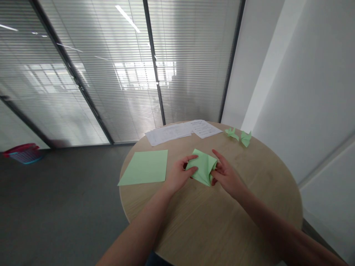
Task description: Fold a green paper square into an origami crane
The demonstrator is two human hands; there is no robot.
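1 folded green paper (202,166), just right of frame centre.
Left hand (181,171) pinching its left edge; right hand (226,176) grasping its right edge. Tabletop (194,218): 1 flat green sheet (145,167) left of centre, 2 small green folds (245,139) farther right.

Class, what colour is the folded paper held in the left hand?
Light green; the folded paper in the left hand shows in the head view.
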